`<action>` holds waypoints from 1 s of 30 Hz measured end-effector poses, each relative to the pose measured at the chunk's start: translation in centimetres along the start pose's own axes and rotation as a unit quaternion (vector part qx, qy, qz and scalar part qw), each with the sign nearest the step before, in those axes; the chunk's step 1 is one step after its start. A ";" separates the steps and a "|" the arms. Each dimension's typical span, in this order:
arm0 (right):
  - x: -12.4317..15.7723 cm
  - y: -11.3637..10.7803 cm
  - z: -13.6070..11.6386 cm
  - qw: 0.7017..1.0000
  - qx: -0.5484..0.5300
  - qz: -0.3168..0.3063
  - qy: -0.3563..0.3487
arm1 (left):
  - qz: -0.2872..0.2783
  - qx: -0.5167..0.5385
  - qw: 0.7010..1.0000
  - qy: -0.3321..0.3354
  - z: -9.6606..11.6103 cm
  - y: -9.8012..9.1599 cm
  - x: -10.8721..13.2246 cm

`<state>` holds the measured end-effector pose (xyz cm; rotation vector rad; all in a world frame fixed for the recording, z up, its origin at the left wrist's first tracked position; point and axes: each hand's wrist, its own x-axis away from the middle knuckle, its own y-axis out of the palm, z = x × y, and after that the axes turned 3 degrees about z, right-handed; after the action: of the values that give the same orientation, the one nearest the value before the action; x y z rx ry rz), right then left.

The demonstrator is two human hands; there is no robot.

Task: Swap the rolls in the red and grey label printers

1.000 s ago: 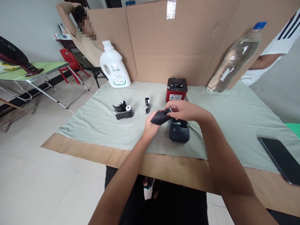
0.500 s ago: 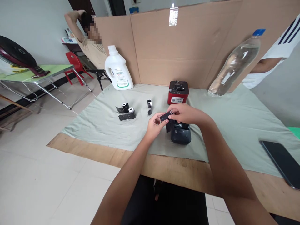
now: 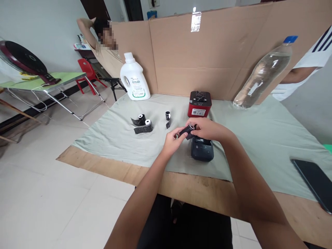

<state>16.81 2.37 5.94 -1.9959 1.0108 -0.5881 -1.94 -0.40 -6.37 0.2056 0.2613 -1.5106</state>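
Note:
Both my hands meet over the grey-green cloth [image 3: 109, 138] and grip one small black paper roll [image 3: 186, 130] with a white core. My left hand [image 3: 173, 139] pinches its near end. My right hand [image 3: 206, 128] is closed on its far end. Just behind and under my right hand lies a black label printer [image 3: 202, 151]. A red printer [image 3: 199, 104] stands further back. Three more black rolls [image 3: 144, 125] lie on the cloth to the left, partly unwound.
A white detergent bottle [image 3: 135, 78] and a tilted clear plastic bottle [image 3: 261, 74] stand against the cardboard screen [image 3: 220, 55]. A dark phone [image 3: 315, 180] lies at the right. Another person's sleeve and arm [image 3: 306, 69] show at the right; a person sits at the back left.
The loose black strip that hung from the roll has been wound up, and now my hands hold a tight roll. The view has shifted slightly.

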 end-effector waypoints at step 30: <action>0.2 -1.2 0.4 0.983 -0.137 -0.119 -0.009 | -0.044 -0.208 0.937 0.278 0.9 -0.9 0.8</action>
<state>17.73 2.75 6.73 -2.3840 0.8854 -0.5807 -2.80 -1.45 -5.70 0.2812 1.0451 -1.4221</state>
